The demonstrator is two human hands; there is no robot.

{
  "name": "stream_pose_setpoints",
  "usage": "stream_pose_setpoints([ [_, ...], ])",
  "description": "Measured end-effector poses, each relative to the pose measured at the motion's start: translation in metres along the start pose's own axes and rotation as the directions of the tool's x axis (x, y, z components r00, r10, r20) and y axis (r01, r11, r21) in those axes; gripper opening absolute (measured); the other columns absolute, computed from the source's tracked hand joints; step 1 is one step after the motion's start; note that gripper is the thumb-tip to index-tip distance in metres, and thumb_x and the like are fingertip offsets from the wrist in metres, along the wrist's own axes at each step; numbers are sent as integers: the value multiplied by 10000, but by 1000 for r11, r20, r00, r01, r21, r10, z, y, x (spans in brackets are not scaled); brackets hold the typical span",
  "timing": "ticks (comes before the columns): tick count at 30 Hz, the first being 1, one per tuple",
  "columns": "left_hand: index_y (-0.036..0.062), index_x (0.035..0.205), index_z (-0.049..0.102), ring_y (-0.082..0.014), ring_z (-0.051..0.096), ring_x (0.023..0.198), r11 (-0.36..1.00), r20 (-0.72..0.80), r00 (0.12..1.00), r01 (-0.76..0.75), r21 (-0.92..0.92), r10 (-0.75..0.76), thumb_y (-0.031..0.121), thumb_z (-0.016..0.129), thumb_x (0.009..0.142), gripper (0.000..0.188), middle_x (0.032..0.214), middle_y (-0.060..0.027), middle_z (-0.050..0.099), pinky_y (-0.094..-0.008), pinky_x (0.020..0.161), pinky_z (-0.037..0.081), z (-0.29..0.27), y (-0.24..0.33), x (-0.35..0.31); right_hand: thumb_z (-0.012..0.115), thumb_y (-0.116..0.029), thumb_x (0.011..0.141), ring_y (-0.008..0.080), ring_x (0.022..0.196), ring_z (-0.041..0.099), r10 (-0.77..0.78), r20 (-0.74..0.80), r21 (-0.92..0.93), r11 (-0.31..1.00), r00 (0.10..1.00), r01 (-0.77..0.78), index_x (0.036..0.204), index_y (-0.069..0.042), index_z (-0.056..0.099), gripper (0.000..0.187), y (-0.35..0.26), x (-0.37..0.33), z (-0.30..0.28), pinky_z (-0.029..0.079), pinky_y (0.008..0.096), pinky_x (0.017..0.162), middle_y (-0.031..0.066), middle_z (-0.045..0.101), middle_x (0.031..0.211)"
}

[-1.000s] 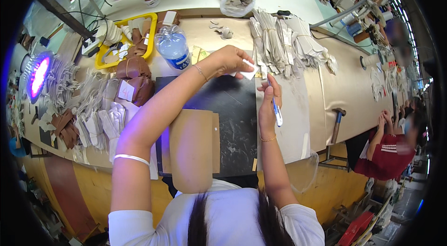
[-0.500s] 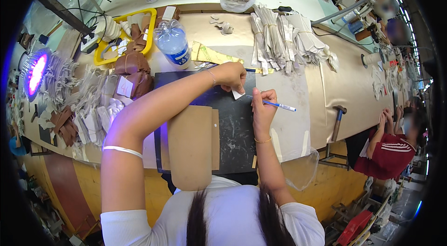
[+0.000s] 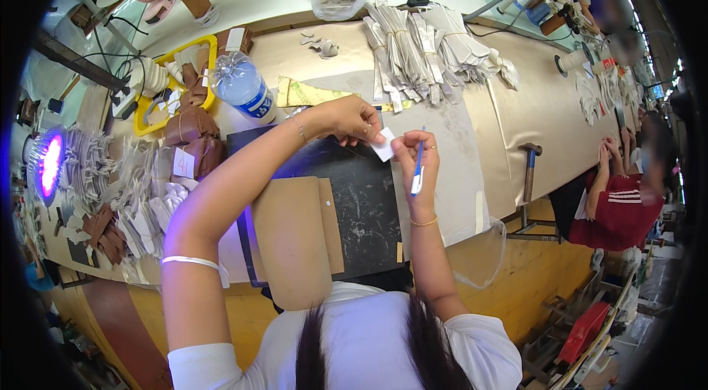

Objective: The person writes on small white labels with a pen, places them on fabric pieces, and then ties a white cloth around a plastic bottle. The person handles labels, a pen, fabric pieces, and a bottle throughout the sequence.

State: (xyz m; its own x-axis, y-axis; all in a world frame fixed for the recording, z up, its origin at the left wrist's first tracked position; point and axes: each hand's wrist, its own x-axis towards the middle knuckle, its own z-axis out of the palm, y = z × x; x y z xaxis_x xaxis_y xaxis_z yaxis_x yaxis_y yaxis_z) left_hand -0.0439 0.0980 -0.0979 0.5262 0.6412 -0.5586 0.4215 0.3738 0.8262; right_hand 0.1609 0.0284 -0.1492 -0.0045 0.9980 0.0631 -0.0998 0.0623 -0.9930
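Observation:
Between my two hands is a small white piece of paper [image 3: 383, 145], held above the right edge of a dark cutting mat [image 3: 361, 198]. My left hand [image 3: 352, 121] pinches it from the left, fingers closed. My right hand [image 3: 414, 161] grips a blue-and-white pen [image 3: 418, 170], its tip pointing away from me, while thumb and forefinger touch the paper's right edge. A brown board [image 3: 291, 242] lies on the near part of the mat, by my left forearm. Just beyond my left hand is a yellow patterned scrap [image 3: 306, 93].
A water bottle [image 3: 242, 87] and yellow basket [image 3: 209, 104] stand at the left, beside brown leather bundles [image 3: 193, 128] and pale strips [image 3: 140, 183]. Bundled strips [image 3: 405, 43] lie at the far side. A hammer [image 3: 529, 168] rests to the right, near a person in red [image 3: 619, 205].
The paper has turned and shows more of its face. My right hand has come up to it, and the pen has swung from pointing sideways to nearly upright. The whole view has shifted.

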Motion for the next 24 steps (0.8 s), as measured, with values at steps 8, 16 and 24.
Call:
stream_pose_setpoints([
  [8,-7,1096,667,-108,636,628,988,-74,996,35,-153,-47,152,743,854,299,873,-55,697,-227,475,453,1,-11,2,685,-111,928,90,717,561,279,72,316,904,958,-287,1079,-62,532,220,-12,2,-30,482,241,636,38,609,851],
  [16,3,1031,692,-115,660,567,993,-80,990,114,17,-112,166,755,845,255,831,-51,711,-216,417,410,-5,-7,-5,681,-103,905,95,743,559,310,552,797,78,774,-599,1094,-55,598,212,-15,0,-40,456,248,639,41,591,903],
  [24,20,903,714,-120,698,640,997,-149,986,79,17,-76,148,771,828,159,758,-40,699,-227,447,447,-4,0,-8,730,-68,866,84,747,583,82,156,-394,919,984,-14,958,-28,614,154,-9,-9,-29,499,246,696,26,639,840],
])
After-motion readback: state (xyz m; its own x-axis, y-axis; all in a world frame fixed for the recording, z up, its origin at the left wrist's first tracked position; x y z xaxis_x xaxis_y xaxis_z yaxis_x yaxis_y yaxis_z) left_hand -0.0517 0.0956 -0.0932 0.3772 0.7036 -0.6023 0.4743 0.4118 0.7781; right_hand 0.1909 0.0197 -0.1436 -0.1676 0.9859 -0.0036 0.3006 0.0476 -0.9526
